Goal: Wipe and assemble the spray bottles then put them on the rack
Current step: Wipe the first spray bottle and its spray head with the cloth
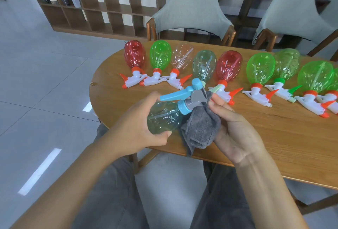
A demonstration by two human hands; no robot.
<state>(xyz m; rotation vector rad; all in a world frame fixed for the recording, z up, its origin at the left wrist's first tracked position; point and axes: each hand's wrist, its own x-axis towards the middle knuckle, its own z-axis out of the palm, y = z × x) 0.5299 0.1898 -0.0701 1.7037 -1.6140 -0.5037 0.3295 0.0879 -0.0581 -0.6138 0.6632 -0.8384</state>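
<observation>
At the centre of the frame the left hand (139, 128) grips the clear body of a blue-capped spray bottle (164, 119), held tilted above the near edge of the wooden worktop (274, 137). The right hand (236, 130), just right of it, pinches a grey cloth (199, 128) against the sprayer head. Coloured bottles (228, 66) lie in a row behind; wooden shelves (102, 9) fill the upper left.

One head-worn wide-angle view looks forward and down, close over the wooden table (274, 137).
</observation>
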